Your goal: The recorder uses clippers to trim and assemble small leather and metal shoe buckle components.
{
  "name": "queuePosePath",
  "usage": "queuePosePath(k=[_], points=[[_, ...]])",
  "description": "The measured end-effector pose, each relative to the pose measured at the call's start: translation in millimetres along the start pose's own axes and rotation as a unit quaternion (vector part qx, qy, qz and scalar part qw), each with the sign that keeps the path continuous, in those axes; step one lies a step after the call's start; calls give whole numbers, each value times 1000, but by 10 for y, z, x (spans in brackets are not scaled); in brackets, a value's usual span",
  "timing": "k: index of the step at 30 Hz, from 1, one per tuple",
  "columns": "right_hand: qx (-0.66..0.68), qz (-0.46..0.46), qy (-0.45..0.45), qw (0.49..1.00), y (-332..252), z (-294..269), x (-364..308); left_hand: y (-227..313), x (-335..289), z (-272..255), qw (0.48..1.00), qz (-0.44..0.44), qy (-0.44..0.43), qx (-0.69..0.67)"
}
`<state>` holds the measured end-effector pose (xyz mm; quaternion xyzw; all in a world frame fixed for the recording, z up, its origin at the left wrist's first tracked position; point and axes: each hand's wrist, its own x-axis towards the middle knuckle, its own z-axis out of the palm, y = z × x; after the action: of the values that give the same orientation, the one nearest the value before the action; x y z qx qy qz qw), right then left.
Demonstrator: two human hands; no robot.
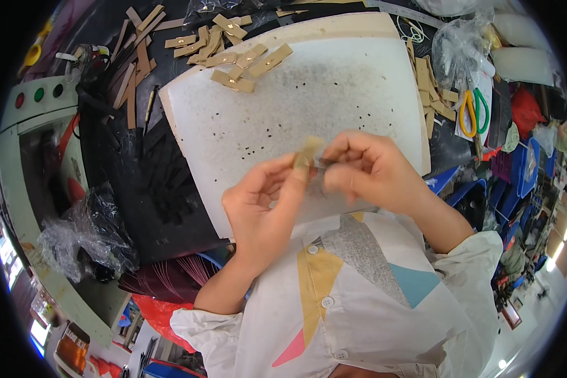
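Note:
My left hand (258, 205) pinches a short tan strip (312, 147) between thumb and fingers, above the white sheet. Close against it is my right hand (375, 173), its thumb smeared by motion and its fingertips drawn together. Something small and greyish shows between the two hands, but its kind cannot be made out. Beneath them lies the white sheet (233, 107) on a board, smudged grey and dotted with tiny dark bits. Folded tan tabs (249, 57) with small shiny metal pieces are heaped at its far left corner.
Flat tan strips (425, 88) lie right of the sheet, near scissors (474, 113) with yellow and green handles. Brown strips (132, 94) and dark strips (167, 183) cover the left of the black table. A grey-green machine (41, 107) with round buttons stands far left, beside clear plastic (88, 236).

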<state>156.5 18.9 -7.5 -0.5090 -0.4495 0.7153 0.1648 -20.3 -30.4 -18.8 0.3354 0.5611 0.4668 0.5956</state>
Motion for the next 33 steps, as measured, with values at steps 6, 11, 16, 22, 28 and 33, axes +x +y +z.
queuePosePath(k=[6,11,16,22,28,33], points=[[-59,-160,93,981,-88,190,29,-43,122,54,951,-118,-30,-283],[-174,-313,114,927,-57,83,82,64,72,40,968,-105,-34,-226],[-240,-316,70,915,-113,57,68,134,88,-72,993,-85,-54,-69],[-324,-295,0,899,-96,-50,96,108,59,-58,986,-138,-93,-26],[-460,-329,175,806,-189,21,-37,65,104,-47,987,-136,-40,-82],[-420,-448,145,776,51,52,-67,60,103,8,986,-116,-9,-123]])
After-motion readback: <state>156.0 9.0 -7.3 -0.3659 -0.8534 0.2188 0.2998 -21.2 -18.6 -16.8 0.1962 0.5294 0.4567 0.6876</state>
